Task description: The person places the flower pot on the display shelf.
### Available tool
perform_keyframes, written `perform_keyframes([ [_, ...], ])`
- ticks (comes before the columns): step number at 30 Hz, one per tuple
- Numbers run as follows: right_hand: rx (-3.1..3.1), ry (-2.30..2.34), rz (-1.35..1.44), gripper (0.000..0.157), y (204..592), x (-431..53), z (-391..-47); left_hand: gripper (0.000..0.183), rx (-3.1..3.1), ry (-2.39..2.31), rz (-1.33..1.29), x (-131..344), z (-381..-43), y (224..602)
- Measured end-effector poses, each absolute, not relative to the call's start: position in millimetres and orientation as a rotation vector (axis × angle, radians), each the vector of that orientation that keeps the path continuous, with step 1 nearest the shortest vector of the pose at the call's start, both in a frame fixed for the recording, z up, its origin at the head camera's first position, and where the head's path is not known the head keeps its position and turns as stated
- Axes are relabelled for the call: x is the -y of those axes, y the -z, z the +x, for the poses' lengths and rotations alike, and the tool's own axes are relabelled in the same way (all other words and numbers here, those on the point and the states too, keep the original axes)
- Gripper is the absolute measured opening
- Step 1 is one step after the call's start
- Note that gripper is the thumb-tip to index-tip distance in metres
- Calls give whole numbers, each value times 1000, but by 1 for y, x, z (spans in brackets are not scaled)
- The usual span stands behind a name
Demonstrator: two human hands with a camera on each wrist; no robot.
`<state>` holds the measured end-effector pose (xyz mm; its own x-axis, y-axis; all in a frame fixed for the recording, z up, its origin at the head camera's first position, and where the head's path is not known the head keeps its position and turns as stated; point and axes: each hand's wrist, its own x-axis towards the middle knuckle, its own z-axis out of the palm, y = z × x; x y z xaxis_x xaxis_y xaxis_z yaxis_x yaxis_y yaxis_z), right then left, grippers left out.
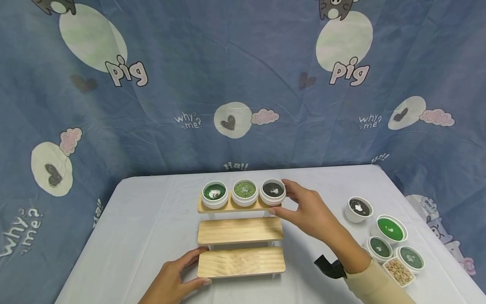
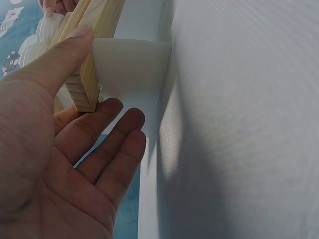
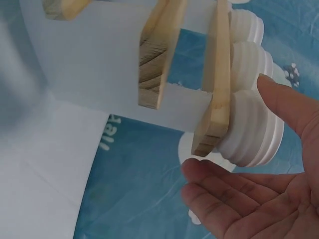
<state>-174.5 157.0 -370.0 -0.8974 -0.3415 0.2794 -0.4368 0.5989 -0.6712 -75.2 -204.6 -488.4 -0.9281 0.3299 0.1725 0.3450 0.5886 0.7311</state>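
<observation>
A three-tier wooden stand (image 1: 241,261) with white supports stands on the table. My left hand (image 1: 172,274) grips the left end of its lowest board, thumb in front and fingers behind; the left wrist view shows the thumb (image 2: 82,32) on the wood. On the top board sit a white cup of dark green with white (image 1: 214,192), a cup of speckled green (image 1: 244,190) and a cup of black with white (image 1: 273,190). Beside that black-filled cup is my right hand (image 1: 309,211), thumb in front and fingers behind. Its fingers (image 3: 214,194) look fairly straight in the right wrist view.
At the right of the white-covered table (image 1: 152,219) stand another black-filled cup (image 1: 358,209), a bright green cup (image 1: 391,229), two dull green cups (image 1: 381,248) and a square dish of pale nuts or seeds (image 1: 398,271). A blue patterned cloth (image 1: 182,147) hangs behind.
</observation>
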Motion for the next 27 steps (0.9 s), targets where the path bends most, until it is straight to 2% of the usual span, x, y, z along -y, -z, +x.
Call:
perform_keyframes([
  [14, 2792, -1067, 595, 81, 380, -174, -155, 68, 2753, 1311, -620, 205, -75, 489],
  [27, 2836, -835, 473, 79, 388, -203, -121, 66, 2708, 1325, -667, 206, -75, 492],
])
